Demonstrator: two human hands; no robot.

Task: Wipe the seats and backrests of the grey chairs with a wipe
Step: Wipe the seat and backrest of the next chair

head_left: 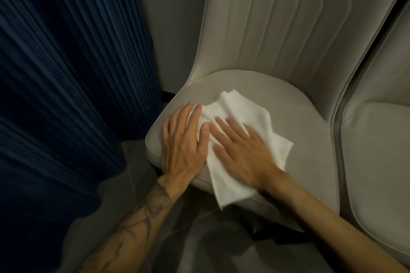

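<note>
Both flat, fingers straight: left grip (182,142), right grip (241,153) on wipe (244,111) | grey chair seat (306,144) | navy curtain (66,73) leftward

Two pale grey upholstered chairs with padded seats show: one middle chair (299,122) in full and one right-hand chair (377,150) only partly in view. There is one white square cloth wipe (244,106). Two bare hands are visible, one left hand (182,146) and one right hand (246,155). Two forearms show, one tattooed forearm (137,224) and one plain forearm (332,224). There is one dark blue pleated fabric curtain (66,73).
</note>
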